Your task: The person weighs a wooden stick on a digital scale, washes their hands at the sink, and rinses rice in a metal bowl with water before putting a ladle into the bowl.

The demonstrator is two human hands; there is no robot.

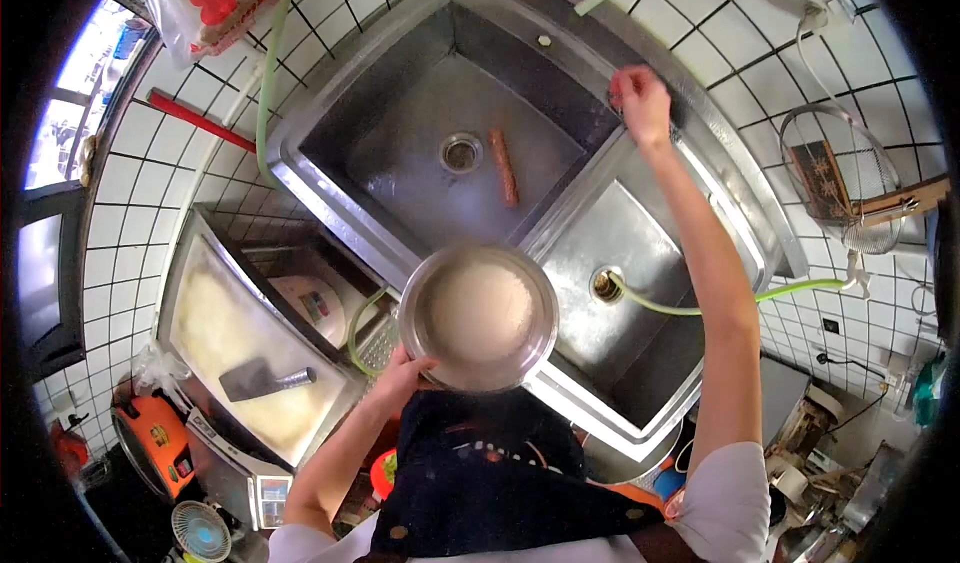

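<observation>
With my left hand [405, 375] I grip the rim of a round metal bowl [545, 338] at its lower left. Inside the bowl lies pale, whitish stuff that looks like rice in cloudy water. The bowl is held level in front of my body, over the near corner between the two basins. My right hand [642, 103] reaches far out to the back ledge of the sink [590, 33]. Its fingers are closed around a small red thing [615, 89], mostly hidden by them. A long orange-brown stick [504, 168], perhaps a carrot, lies beside the left basin's drain [461, 153].
A green hose [660, 309] runs into the right basin's drain. On the left counter lies a cleaver [265, 378]. A strainer [870, 163] hangs on the right wall. A small fan [201, 530] and an orange appliance [150, 443] stand lower left.
</observation>
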